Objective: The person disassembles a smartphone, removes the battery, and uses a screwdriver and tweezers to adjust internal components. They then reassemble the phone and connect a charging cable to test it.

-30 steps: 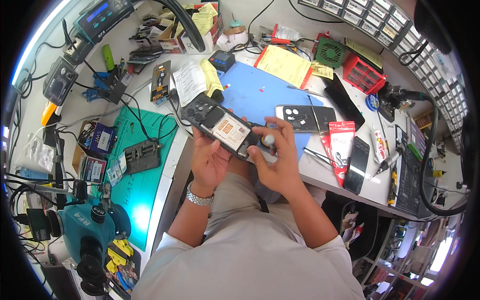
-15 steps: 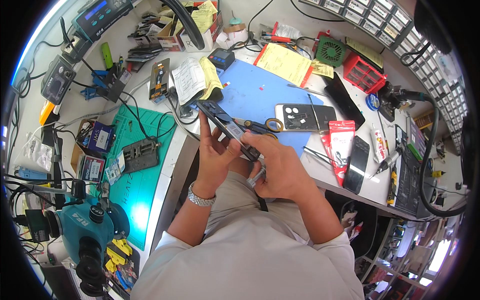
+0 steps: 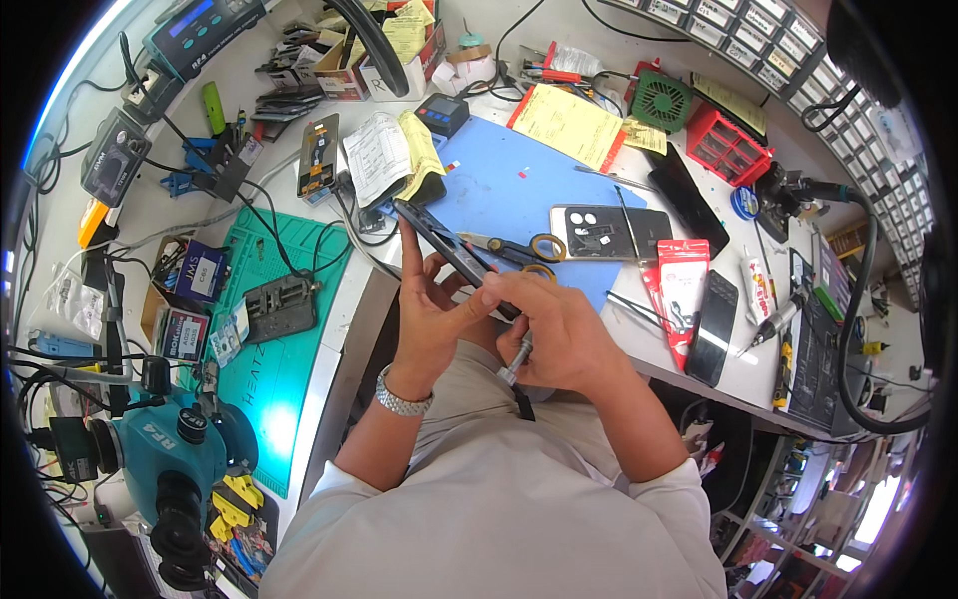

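Observation:
A dark smartphone is tilted over my lap, seen nearly edge-on. My left hand grips it from the left, with a finger stretched along its far end and the thumb near its lower part. My right hand is closed around a slim tool with a silver metal handle; the tool's tip is hidden. The fingers of that hand press at the phone's near end, beside the left thumb. Just beyond the phone, scissors with dark and tan handles lie on the blue mat.
Right of the mat lie a phone with its back up, a red packet and a black phone. Leftward are a green mat, a phone-holding fixture and a teal microscope. The desk edge borders my lap.
The phone has turned more edge-on, hiding more of its face. My right hand and the metal-handled tool have shifted slightly, and the handle points more steeply.

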`<action>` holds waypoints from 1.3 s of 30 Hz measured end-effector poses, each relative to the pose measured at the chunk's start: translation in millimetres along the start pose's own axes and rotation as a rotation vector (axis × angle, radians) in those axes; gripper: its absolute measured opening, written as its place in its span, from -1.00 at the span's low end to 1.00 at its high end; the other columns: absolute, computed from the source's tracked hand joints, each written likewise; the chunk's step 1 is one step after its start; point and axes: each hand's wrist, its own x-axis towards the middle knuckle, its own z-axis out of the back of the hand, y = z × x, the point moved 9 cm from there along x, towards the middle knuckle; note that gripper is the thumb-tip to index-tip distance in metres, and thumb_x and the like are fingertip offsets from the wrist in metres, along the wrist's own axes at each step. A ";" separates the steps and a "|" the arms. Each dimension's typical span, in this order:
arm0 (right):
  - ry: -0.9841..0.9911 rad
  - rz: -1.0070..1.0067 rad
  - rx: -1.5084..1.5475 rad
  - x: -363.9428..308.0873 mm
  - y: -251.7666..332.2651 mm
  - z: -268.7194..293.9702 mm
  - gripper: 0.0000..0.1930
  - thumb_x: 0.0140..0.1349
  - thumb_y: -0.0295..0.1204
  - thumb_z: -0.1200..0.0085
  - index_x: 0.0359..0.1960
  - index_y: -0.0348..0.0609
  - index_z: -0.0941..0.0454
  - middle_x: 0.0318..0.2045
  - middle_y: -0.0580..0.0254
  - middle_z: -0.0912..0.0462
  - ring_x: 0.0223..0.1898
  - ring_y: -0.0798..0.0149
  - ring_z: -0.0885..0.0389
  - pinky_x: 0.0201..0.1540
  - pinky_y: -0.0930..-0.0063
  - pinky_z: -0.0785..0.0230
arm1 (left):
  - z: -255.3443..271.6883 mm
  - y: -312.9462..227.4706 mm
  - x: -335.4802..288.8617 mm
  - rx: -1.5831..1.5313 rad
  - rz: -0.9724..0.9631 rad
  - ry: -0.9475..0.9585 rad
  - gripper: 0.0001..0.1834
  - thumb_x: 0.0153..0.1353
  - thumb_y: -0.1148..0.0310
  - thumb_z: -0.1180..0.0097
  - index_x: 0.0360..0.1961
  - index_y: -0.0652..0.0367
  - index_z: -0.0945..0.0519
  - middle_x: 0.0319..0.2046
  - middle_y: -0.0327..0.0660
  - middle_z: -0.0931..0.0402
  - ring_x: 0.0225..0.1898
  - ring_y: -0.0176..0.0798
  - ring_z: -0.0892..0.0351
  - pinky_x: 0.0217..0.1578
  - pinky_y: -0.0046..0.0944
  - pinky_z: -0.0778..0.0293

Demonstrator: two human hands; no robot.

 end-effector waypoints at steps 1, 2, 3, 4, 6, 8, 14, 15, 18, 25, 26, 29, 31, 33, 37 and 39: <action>-0.034 0.036 -0.011 0.3 1.3 0.7 -0.21 -0.04 -0.85 -0.15 0.35 -0.30 -0.30 -0.05 -0.06 -0.71 -0.19 -0.09 -0.80 -0.27 0.23 -0.68 | 0.5 0.6 -0.4 -0.007 0.000 -0.005 0.50 0.09 0.56 -0.62 0.74 0.04 0.36 0.22 -0.01 -0.46 0.21 -0.06 -0.65 0.19 -0.09 -0.65; -0.018 0.018 -0.010 -0.8 -1.1 -1.0 -0.23 -0.03 -0.85 -0.15 0.33 -0.32 -0.31 -0.05 -0.07 -0.71 -0.19 -0.09 -0.80 -0.27 0.23 -0.68 | -0.7 0.3 -0.9 -0.024 0.003 -0.002 0.49 0.09 0.56 -0.62 0.75 0.04 0.34 0.23 -0.01 -0.46 0.20 -0.06 -0.65 0.20 -0.08 -0.64; -0.002 0.000 -0.009 -2.0 -3.4 -2.3 -0.25 -0.02 -0.84 -0.14 0.32 -0.33 -0.31 -0.05 -0.07 -0.71 -0.19 -0.09 -0.80 -0.26 0.24 -0.69 | -2.3 -0.9 -1.4 -0.042 0.006 0.001 0.48 0.09 0.56 -0.62 0.75 0.04 0.33 0.24 -0.01 -0.46 0.20 -0.06 -0.65 0.21 -0.08 -0.63; 0.013 -0.018 -0.008 -2.5 -5.1 -3.2 -0.27 -0.01 -0.84 -0.14 0.31 -0.34 -0.32 -0.06 -0.08 -0.71 -0.19 -0.09 -0.81 -0.26 0.24 -0.69 | -3.7 -1.6 -1.6 -0.059 0.009 0.005 0.48 0.09 0.57 -0.62 0.75 0.04 0.31 0.24 -0.01 -0.46 0.20 -0.06 -0.65 0.22 -0.08 -0.63; -0.044 0.013 -0.035 -0.3 -2.7 2.4 -0.27 0.02 -0.81 -0.16 0.32 -0.32 -0.33 -0.05 -0.08 -0.72 -0.17 -0.09 -0.81 -0.23 0.25 -0.70 | -3.2 0.2 -1.6 -0.085 0.026 -0.006 0.46 0.08 0.58 -0.61 0.75 0.01 0.29 0.27 0.00 -0.45 0.20 -0.06 -0.65 0.22 -0.09 -0.62; -0.077 0.000 -0.035 1.7 -2.9 4.3 -0.29 0.05 -0.79 -0.16 0.33 -0.29 -0.36 -0.02 -0.07 -0.74 -0.14 -0.08 -0.82 -0.18 0.25 -0.70 | -1.7 1.9 -1.2 -0.143 0.032 -0.010 0.40 0.12 0.57 -0.57 0.75 -0.02 0.24 0.28 0.02 -0.45 0.20 -0.05 -0.65 0.22 -0.07 -0.63; 0.004 -0.243 0.047 13.3 -23.1 14.4 -0.40 0.17 -0.73 -0.26 0.30 -0.20 -0.52 0.08 -0.03 -0.78 -0.03 -0.07 -0.82 0.05 0.20 -0.68 | 3.0 -0.2 1.8 -0.529 0.100 0.079 -0.12 0.48 0.34 -0.24 0.67 -0.02 -0.02 0.33 0.16 -0.46 0.29 0.09 -0.64 0.23 0.13 -0.72; -0.013 -0.245 0.087 12.5 -27.3 15.5 -0.44 0.19 -0.72 -0.28 0.27 -0.20 -0.55 0.08 -0.03 -0.78 -0.01 -0.06 -0.83 0.06 0.19 -0.67 | 4.8 1.6 1.8 -0.583 0.115 0.078 -0.21 0.53 0.28 -0.17 0.64 0.02 -0.07 0.34 0.19 -0.46 0.31 0.12 -0.63 0.22 0.17 -0.73; -0.030 -0.228 0.140 9.0 -34.4 18.4 -0.50 0.23 -0.69 -0.33 0.22 -0.21 -0.59 0.06 -0.02 -0.80 0.02 -0.03 -0.83 0.08 0.22 -0.67 | 4.1 5.9 2.4 -0.691 0.154 0.111 -0.32 0.60 0.13 -0.08 0.58 0.16 -0.17 0.38 0.25 -0.43 0.34 0.19 -0.60 0.23 0.21 -0.73; -0.059 -0.231 0.190 9.8 -42.9 22.0 -0.52 0.21 -0.76 -0.32 0.18 -0.27 -0.62 -0.01 0.00 -0.84 0.02 0.05 -0.87 0.07 0.33 -0.69 | -4.3 7.2 0.5 -0.751 0.157 0.184 -0.30 0.60 0.03 -0.08 0.52 0.30 -0.26 0.38 0.28 -0.44 0.34 0.20 -0.60 0.23 0.16 -0.73; -0.070 -0.234 0.195 9.7 -42.9 23.8 -0.52 0.20 -0.77 -0.32 0.18 -0.27 -0.62 -0.02 -0.01 -0.84 0.02 0.06 -0.87 0.07 0.33 -0.69 | -4.5 8.6 -0.2 -0.754 0.164 0.193 -0.29 0.59 0.03 -0.09 0.52 0.31 -0.27 0.38 0.28 -0.44 0.34 0.20 -0.61 0.23 0.16 -0.72; -0.101 -0.263 0.224 9.8 -41.3 29.4 -0.52 0.19 -0.79 -0.30 0.17 -0.28 -0.63 -0.06 -0.03 -0.85 0.03 0.07 -0.87 0.06 0.35 -0.70 | 0.3 17.2 -2.9 -0.770 0.185 0.212 -0.27 0.58 -0.02 -0.11 0.52 0.29 -0.29 0.39 0.25 -0.44 0.35 0.20 -0.59 0.25 0.20 -0.70; -0.121 -0.309 0.260 8.8 -42.2 30.1 -0.52 0.18 -0.81 -0.28 0.16 -0.28 -0.64 -0.08 -0.04 -0.86 0.04 0.09 -0.87 0.06 0.35 -0.71 | 5.0 25.2 -4.0 -0.796 0.206 0.219 -0.24 0.55 -0.08 -0.12 0.53 0.24 -0.31 0.42 0.18 -0.44 0.38 0.23 -0.56 0.30 0.28 -0.64; -0.164 -0.312 0.264 7.7 -42.1 29.2 -0.52 0.16 -0.81 -0.31 0.15 -0.29 -0.64 -0.15 0.05 -0.85 -0.04 0.19 -0.87 0.03 0.37 -0.68 | 2.8 26.4 -5.6 -0.862 0.205 0.197 -0.19 0.52 -0.09 -0.17 0.55 0.25 -0.29 0.43 0.21 -0.40 0.39 0.24 -0.53 0.32 0.27 -0.62; -0.110 -0.501 0.241 9.6 -30.6 33.7 -0.73 0.38 -0.60 -0.29 0.09 -0.28 -0.65 -0.15 0.17 -0.76 -0.13 0.34 -0.70 0.09 0.41 -0.52 | 7.7 29.3 -6.1 -0.970 0.190 0.187 -0.09 0.44 -0.12 -0.25 0.57 0.25 -0.25 0.47 0.28 -0.31 0.45 0.28 -0.42 0.37 0.25 -0.58; -0.301 -0.529 0.523 -9.0 -44.9 29.8 -0.79 0.55 -0.40 -0.15 0.06 -0.27 -0.64 -0.02 0.17 -0.67 -0.12 0.35 -0.57 0.15 0.42 -0.40 | 8.9 28.3 -4.3 -1.016 0.165 0.179 -0.06 0.42 -0.13 -0.28 0.59 0.22 -0.24 0.47 0.31 -0.28 0.48 0.30 -0.35 0.39 0.25 -0.55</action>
